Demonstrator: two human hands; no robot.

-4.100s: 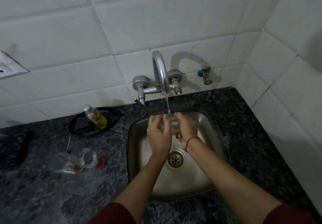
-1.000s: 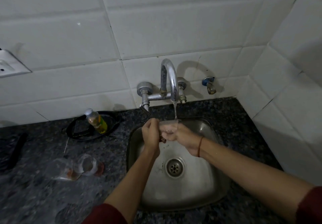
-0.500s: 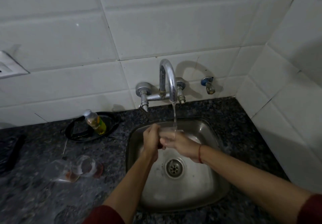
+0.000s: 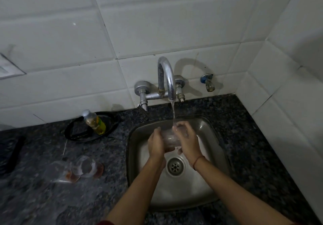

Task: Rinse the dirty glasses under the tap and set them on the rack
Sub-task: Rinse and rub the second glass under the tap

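Dark speckled stone tabletop point(image 4: 244, 137) beneath white-tiled wall point(image 4: 157, 23), viewed from above. At left edge: black elongated object point(image 4: 14, 153), too blurred to identify. Toward front edge, left of steel sink point(image 4: 213, 133): first dirty glass point(image 4: 57, 172) touching second dirty glass point(image 4: 85, 167), both with brown residue; upright or tipped, not determinable. At back edge: shallow black dish point(image 4: 78, 132) carrying tilted small bottle point(image 4: 94, 121) with yellow label. Centre: sink set into tabletop, drain point(image 4: 175, 167) near middle of basin. Above basin: left hand point(image 4: 156, 146), fingers curled around left side of clear glass point(image 4: 170, 140); right hand point(image 4: 188, 142), fingers wrapped around opposite side; glass clamped between both, off the basin floor, directly under tap point(image 4: 166, 74). Water stream point(image 4: 173, 112) from spout landing at far end of glass, by right fingertips. Red thread point(image 4: 197, 161) around right wrist. On wall right of tap: small valve point(image 4: 208, 83).
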